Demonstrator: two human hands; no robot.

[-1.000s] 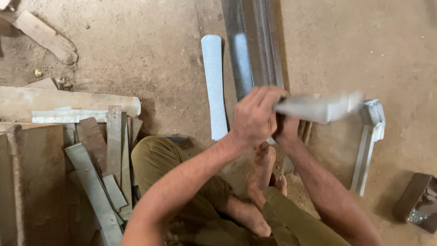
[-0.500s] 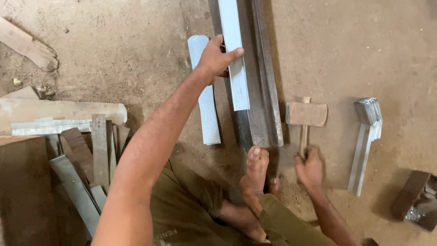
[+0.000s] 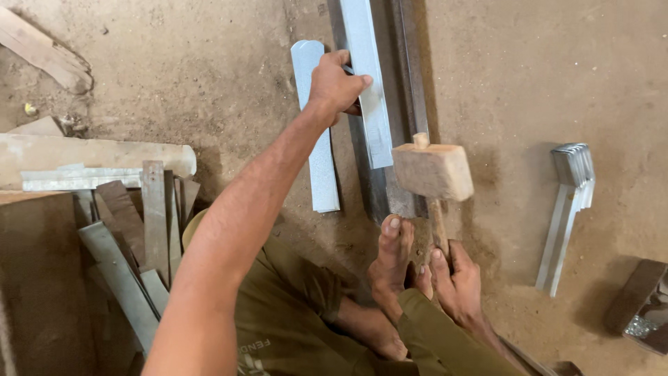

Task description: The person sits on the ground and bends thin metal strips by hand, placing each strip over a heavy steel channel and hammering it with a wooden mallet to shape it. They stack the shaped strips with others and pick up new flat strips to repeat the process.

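1. On the dirt floor (image 3: 209, 69), the left hand (image 3: 335, 87) is closed around a long pale metal strip (image 3: 369, 104), fingers wrapped over its edge about midway along the visible length; the strip lies along a dark steel beam (image 3: 407, 83) that runs away from the person.
2. The right hand (image 3: 456, 278) is curled tight on the handle of a wooden mallet (image 3: 431, 170), gripping near the handle's end, with the blocky head raised just beside the strip's near end.
3. A bare foot (image 3: 391, 261) rests at the beam's near end, touching it.
4. The strip looks thin, stiff lengthwise yet easy to bend, light, with edges that could cut; gripping across its flat faces seems safest. The mallet looks head-heavy, so the low hold gives swing.
5. A second rounded strip (image 3: 316, 132) lies just left, a stack of bent pieces (image 3: 567, 209) well to the right, scrap offcuts (image 3: 139, 230) by the left knee.
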